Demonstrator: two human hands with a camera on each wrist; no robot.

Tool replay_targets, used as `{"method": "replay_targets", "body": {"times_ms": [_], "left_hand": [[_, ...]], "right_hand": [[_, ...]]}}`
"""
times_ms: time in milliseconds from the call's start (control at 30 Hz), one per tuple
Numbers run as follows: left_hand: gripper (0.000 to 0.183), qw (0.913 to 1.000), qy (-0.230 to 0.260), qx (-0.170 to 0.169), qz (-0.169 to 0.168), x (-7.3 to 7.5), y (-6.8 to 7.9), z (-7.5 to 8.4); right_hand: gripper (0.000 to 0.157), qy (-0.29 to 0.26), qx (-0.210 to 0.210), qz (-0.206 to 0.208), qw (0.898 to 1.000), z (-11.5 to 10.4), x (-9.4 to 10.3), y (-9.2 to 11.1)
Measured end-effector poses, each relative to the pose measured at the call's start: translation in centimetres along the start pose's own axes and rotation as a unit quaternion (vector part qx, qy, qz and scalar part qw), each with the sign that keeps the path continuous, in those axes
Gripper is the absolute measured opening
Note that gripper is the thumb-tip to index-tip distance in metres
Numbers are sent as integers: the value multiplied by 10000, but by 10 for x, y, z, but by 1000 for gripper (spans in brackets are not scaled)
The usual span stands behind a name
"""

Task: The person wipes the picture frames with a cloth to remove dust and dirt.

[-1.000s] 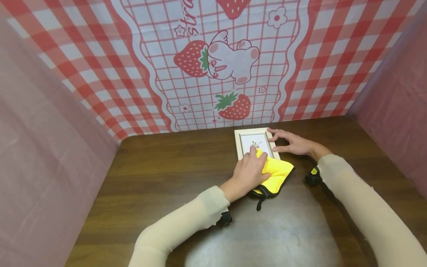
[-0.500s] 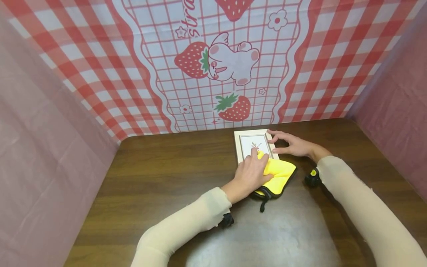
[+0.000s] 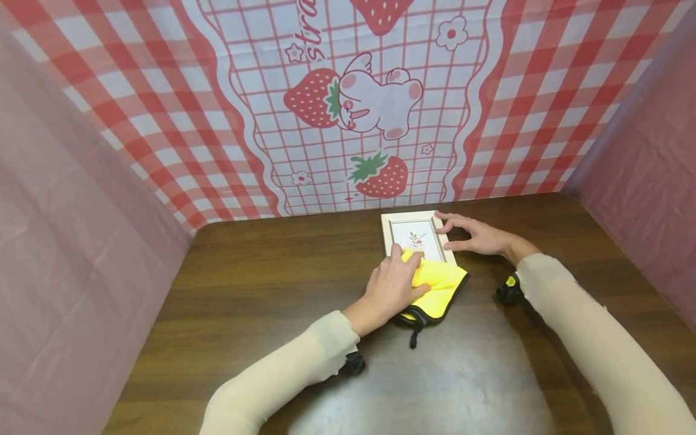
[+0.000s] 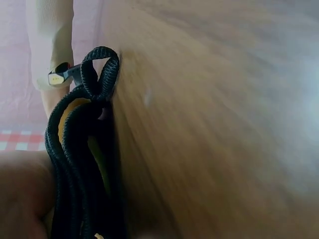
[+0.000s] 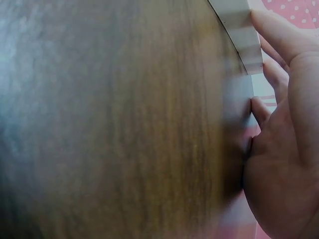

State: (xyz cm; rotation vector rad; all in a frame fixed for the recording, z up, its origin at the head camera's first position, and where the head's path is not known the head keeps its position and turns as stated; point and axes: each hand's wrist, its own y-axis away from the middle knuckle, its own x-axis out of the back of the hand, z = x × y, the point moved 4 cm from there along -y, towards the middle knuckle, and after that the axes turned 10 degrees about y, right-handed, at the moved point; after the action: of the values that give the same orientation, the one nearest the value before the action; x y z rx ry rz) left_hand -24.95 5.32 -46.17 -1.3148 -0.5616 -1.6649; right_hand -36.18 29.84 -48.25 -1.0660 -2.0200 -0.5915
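Observation:
A cream picture frame (image 3: 387, 232) with a small floral print lies flat near the table's back edge. My left hand (image 3: 388, 287) grips a folded yellow cloth (image 3: 437, 278) with black edging, its fingers over the frame's lower part, which the cloth covers. In the left wrist view the cloth's black trim and loop (image 4: 107, 67) are close to the camera, beside part of the hand (image 4: 22, 194). At the frame's right side, my right hand (image 3: 481, 235) holds the edge with thumb and curled fingers. The right wrist view shows the thumb against the frame's pale side (image 5: 244, 42).
The brown wooden table (image 3: 261, 290) extends left and toward the front. Behind it hangs a red-and-white strawberry cloth (image 3: 380, 175), close to the frame. Pink fabric walls (image 3: 641, 181) stand at both sides. A black wrist device (image 3: 509, 290) sits under the right sleeve.
My left hand and the yellow cloth have shifted left across the frame, uncovering more of the print. The right hand stays at the frame's right edge.

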Motion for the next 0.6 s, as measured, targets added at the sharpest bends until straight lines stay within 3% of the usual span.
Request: {"method": "replay_targets", "body": {"times_ms": [267, 600], "left_hand": [[51, 9988, 418, -66, 238, 9, 14, -24], [51, 9990, 333, 3, 313, 19, 26, -39]], "right_hand": [[22, -46, 40, 60, 10000, 0, -1, 0], [21, -77, 163, 120, 9998, 1, -1, -1]]}}
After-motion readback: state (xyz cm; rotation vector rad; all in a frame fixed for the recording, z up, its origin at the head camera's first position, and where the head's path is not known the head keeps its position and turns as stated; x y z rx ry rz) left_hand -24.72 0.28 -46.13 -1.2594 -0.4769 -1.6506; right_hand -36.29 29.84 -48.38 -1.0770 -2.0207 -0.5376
